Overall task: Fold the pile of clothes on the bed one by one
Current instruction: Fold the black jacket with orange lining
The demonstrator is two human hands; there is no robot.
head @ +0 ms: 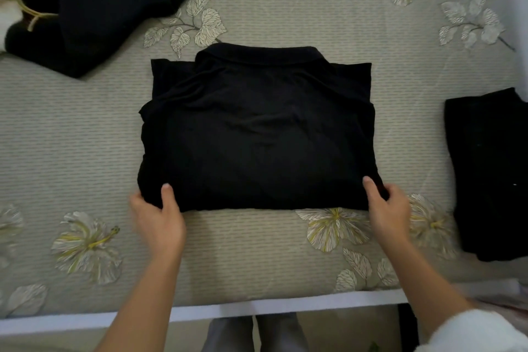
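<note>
A black collared shirt [257, 128] lies folded into a rectangle in the middle of the bed [271, 266], collar at the far side. My left hand [157, 217] pinches its near left corner, thumb on top and fingers underneath. My right hand [388, 208] pinches the near right corner the same way. A heap of dark unfolded clothes [94, 3] with a white label lies at the far left.
A folded black garment [491, 174] lies at the right edge of the bed. The bedsheet is beige with a flower print. The bed's white front edge [257, 308] runs below my forearms. A white and dark garment with a yellowish cord [17, 14] lies in the heap at the far left.
</note>
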